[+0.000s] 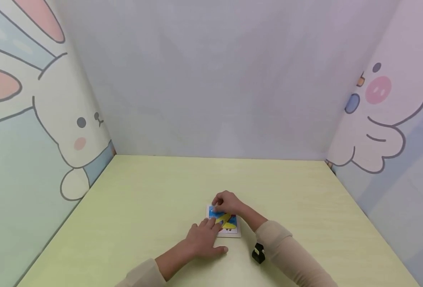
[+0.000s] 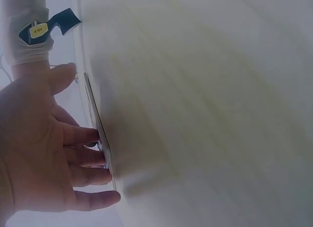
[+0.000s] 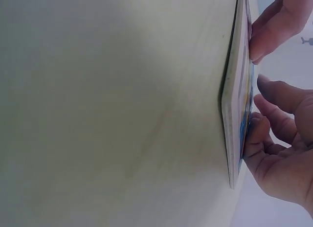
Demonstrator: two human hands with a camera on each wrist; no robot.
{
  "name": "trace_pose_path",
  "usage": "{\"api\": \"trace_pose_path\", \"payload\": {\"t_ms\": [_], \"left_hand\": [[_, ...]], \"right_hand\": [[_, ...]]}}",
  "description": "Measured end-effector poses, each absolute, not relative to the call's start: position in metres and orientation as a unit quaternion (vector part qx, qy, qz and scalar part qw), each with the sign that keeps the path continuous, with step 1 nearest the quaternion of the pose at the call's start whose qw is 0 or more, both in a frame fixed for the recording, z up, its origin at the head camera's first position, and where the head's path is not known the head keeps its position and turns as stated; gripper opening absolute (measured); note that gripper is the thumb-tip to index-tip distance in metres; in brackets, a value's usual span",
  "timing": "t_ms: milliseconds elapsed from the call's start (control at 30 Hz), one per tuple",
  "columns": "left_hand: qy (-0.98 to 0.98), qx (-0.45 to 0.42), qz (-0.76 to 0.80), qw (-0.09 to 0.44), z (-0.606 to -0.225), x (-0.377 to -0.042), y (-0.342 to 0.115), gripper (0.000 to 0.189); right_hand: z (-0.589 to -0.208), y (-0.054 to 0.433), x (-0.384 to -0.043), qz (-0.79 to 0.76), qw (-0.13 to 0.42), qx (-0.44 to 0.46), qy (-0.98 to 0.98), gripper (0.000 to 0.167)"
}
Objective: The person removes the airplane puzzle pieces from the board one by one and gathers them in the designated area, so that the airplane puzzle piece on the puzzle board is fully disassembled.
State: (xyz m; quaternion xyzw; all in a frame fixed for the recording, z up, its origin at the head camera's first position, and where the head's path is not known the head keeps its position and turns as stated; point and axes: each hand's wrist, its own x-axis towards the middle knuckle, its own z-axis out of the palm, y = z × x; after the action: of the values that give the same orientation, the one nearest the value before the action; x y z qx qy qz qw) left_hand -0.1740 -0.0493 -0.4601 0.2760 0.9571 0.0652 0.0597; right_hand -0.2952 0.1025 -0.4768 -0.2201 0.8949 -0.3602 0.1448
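Note:
A small square picture board (image 1: 234, 234) with a pale border lies flat on the table, its picture blue with a yellow shape. Part of the picture is hidden under the hands. My left hand (image 1: 204, 239) rests on the board's lower left with fingers extended, thumb on the table. At the upper edge, my right hand (image 1: 228, 203) bends its fingers down onto the picture. The right wrist view shows the board's pale layered edge (image 3: 234, 114) and the right hand's fingers (image 3: 257, 131) touching its face, the thumb held off it. Nothing is visible between them.
The light yellow-green table (image 1: 154, 191) surrounds the board. A grey back wall (image 1: 204, 79) and side walls with a cartoon rabbit (image 1: 71, 127) and a cartoon pig (image 1: 380, 99) enclose it. A black device (image 1: 258, 253) is at the right sleeve.

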Motion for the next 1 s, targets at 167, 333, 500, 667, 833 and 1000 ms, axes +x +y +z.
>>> {"api": "trace_pose_path", "payload": {"t_ms": [167,333,500,667,833,1000], "left_hand": [[0.957,0.278,0.058,0.056,-0.461,-0.173,-0.05,0.069],[0.958,0.277,0.05,0.055,-0.463,-0.174,-0.048,0.07],[0.958,0.273,0.055,0.071,-0.463,-0.175,-0.048,0.072],[0.957,0.275,0.06,0.071,-0.465,-0.177,-0.048,0.072],[0.957,0.275,0.062,0.072,-0.466,-0.178,-0.048,0.072],[0.955,0.277,0.069,0.079,-0.464,-0.178,-0.048,0.073]], "right_hand": [[-0.473,0.099,-0.291,-0.348,0.141,-0.22,0.9,0.011],[-0.469,0.095,-0.287,-0.335,0.144,-0.205,0.908,0.012],[-0.467,0.093,-0.286,-0.334,0.154,-0.189,0.91,0.014],[-0.467,0.091,-0.285,-0.331,0.16,-0.179,0.913,0.016],[-0.467,0.091,-0.286,-0.331,0.156,-0.181,0.913,0.019],[-0.468,0.092,-0.286,-0.336,0.156,-0.179,0.912,0.019]]}}
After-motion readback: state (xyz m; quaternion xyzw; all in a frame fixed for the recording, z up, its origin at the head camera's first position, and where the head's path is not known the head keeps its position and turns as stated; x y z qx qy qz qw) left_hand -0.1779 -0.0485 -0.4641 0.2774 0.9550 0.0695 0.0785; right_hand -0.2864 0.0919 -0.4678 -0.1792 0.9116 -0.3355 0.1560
